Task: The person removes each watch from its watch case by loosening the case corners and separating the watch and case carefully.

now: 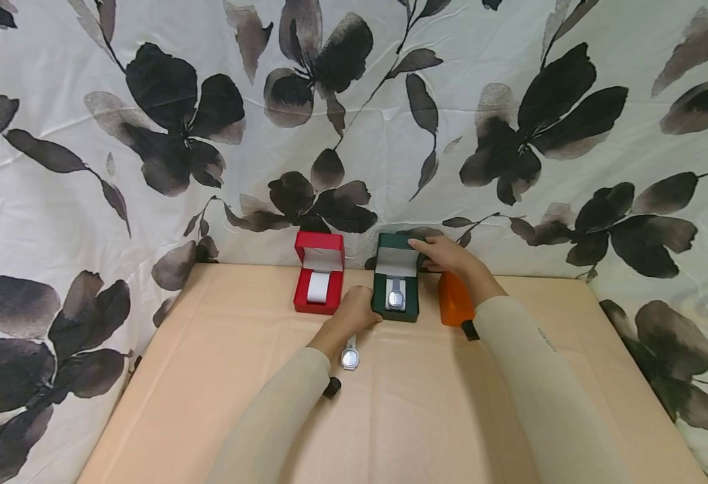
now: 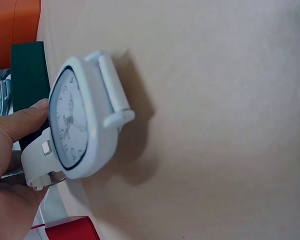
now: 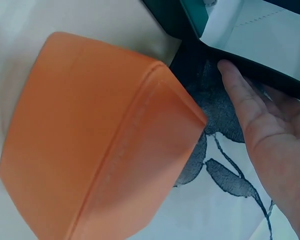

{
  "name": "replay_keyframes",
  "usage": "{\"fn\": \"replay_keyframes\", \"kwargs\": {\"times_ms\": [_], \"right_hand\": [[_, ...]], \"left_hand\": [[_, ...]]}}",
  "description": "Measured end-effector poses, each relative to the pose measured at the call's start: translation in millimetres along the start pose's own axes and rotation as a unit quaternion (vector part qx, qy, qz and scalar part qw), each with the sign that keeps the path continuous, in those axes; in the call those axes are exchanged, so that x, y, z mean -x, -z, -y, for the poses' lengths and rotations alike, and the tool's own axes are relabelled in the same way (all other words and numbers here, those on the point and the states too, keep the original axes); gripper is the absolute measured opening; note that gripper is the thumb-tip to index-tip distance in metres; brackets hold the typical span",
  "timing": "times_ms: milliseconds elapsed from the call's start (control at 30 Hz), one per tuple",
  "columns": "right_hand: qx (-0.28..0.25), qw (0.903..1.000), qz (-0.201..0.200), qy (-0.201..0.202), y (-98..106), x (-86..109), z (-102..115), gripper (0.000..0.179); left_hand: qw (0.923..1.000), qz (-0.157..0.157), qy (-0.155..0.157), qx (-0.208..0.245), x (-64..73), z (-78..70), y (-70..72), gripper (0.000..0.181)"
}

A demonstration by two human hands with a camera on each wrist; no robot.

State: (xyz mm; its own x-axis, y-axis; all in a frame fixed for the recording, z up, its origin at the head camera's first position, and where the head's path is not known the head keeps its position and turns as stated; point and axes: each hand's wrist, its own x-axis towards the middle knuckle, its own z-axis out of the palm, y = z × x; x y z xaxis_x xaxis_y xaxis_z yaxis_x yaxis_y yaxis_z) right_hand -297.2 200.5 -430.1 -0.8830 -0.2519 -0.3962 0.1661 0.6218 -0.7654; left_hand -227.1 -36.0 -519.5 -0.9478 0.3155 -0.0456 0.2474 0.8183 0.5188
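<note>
A green watch box (image 1: 379, 306) stands with its lid raised, a silvery watch (image 1: 396, 296) on its pale cushion. My left hand (image 1: 354, 310) holds the box at its near left corner, the thumb (image 2: 27, 121) against its front; the other fingers are partly hidden. My right hand (image 1: 447, 255) holds the raised lid (image 3: 250, 72) at its right side, thumb at the edge and fingers behind. A white wristwatch (image 1: 350, 358) lies on the table beside my left wrist, its numbered dial large in the left wrist view.
Left of the green box, a red watch box (image 1: 319, 240) stands open with a white cushion inside. An orange case (image 1: 455, 302) stands to the right, under my right forearm. Floral cloth (image 1: 390, 154) hangs behind the beige table (image 1: 402, 403).
</note>
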Motion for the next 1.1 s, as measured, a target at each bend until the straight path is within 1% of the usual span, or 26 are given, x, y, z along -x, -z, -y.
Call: {"fn": "replay_keyframes", "kwargs": {"times_ms": [133, 200, 333, 433, 567, 667, 733, 800, 900, 1000, 1100], "right_hand": [[-0.008, 0.9999, -0.006, 0.007, -3, -0.6, -2, 0.098], [-0.004, 0.9999, -0.011, 0.007, -4, 0.0, -3, 0.099], [0.041, 0.9986, -0.031, 0.012, -5, 0.9, -5, 0.1], [0.07, 0.9963, -0.044, 0.019, -5, 2.7, -6, 0.101], [0.08, 0.995, -0.052, 0.03, -6, 4.4, -7, 0.101], [0.098, 0.9923, -0.063, 0.042, -7, 5.7, -8, 0.099], [0.105, 0.9905, -0.072, 0.053, -8, 7.5, -8, 0.096], [0.098, 0.9898, -0.082, 0.064, -9, 9.8, -8, 0.093], [0.059, 0.9907, -0.093, 0.08, -13, 14.1, -9, 0.089], [0.016, 0.9893, -0.114, 0.09, -18, 18.0, -10, 0.086], [-0.015, 0.984, -0.15, 0.095, -24, 22.3, -10, 0.083]], "left_hand": [[1.0, 0.0, 0.002, -0.003, -0.3, 1.6, -0.7, 0.035], [1.0, 0.002, 0.001, 0.003, -0.3, 2.2, -1.1, 0.035], [0.9996, 0.01, 0.007, 0.024, 0.3, 2.7, -0.8, 0.037], [0.9986, 0.019, 0.018, 0.045, 1.8, 1.9, 1.6, 0.038], [0.9953, 0.039, 0.035, 0.081, 5.4, -0.4, 6.7, 0.04], [0.9935, 0.046, 0.042, 0.095, 6.5, 0.2, 8.7, 0.049], [0.9942, 0.042, 0.037, 0.091, 5.6, 1.1, 9.2, 0.055], [0.9956, 0.035, 0.026, 0.082, 4.8, 1.5, 11.0, 0.064], [0.9971, 0.025, 0.007, 0.072, 4.1, 0.2, 16.0, 0.073], [0.9968, 0.019, -0.002, 0.077, 4.5, -1.5, 22.6, 0.078], [0.9956, 0.018, -0.006, 0.092, 4.6, -2.5, 28.1, 0.078]]}}
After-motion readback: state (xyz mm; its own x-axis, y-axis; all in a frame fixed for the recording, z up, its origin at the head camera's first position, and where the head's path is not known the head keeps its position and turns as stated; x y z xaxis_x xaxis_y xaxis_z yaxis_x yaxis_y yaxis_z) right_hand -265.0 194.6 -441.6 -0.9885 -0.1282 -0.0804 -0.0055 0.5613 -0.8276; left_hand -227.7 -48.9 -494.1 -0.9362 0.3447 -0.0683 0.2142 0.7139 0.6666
